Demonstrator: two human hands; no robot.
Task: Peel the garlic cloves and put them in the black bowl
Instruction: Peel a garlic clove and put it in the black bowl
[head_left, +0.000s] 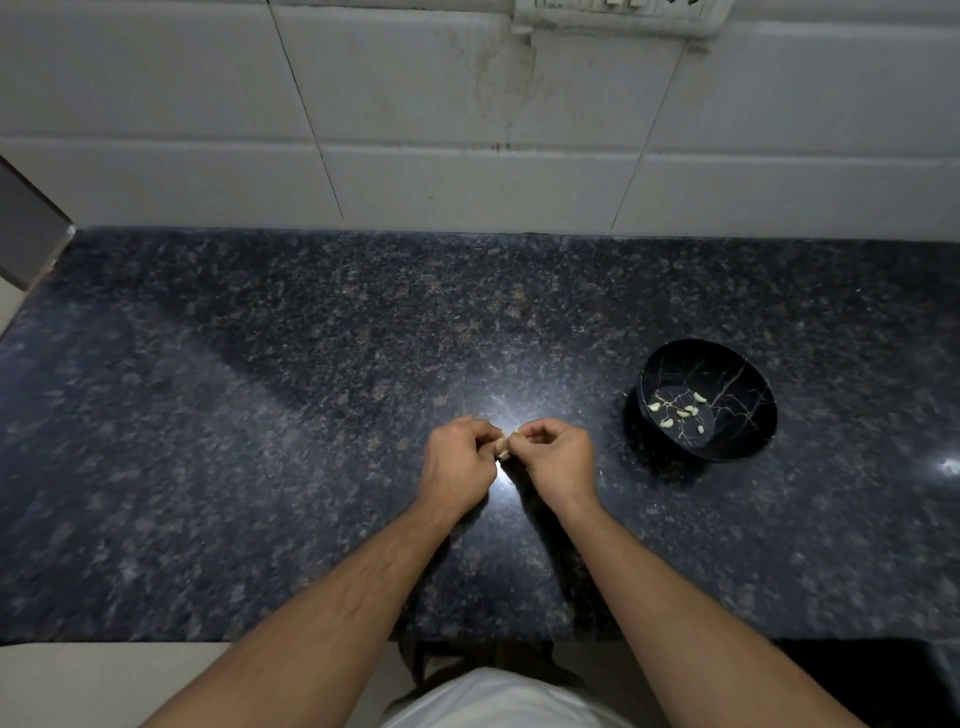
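- At the far left edge a grey slab-like object (28, 234) juts in over the corner of the worktop (260, 415); what it is cannot be told.
- The worktop is dark speckled stone, running the full width, with a bright glare spot just beyond the hands.
- Behind it, on the far side, rises a wall of pale tiles (415, 130), stained near the top middle, where a white switch plate (618, 15) shows at the upper edge.
- Near the middle, the left hand (457, 467) is curled, its fingertips pinching a small tan garlic clove (503, 447) held above the worktop.
- The right hand (556, 460) meets it from the other side, fingers curled and pinching the same clove; the fingers hide most of the clove, so how much skin is left cannot be told.
- To the right and a little farther off, well apart from the hands, stands the black bowl (748, 384), with pale vein-like lines inside.
- Several peeled cloves (685, 411) lie scattered on the bowl's bottom.
- At the near edge, white clothing (498, 701) shows between the forearms.
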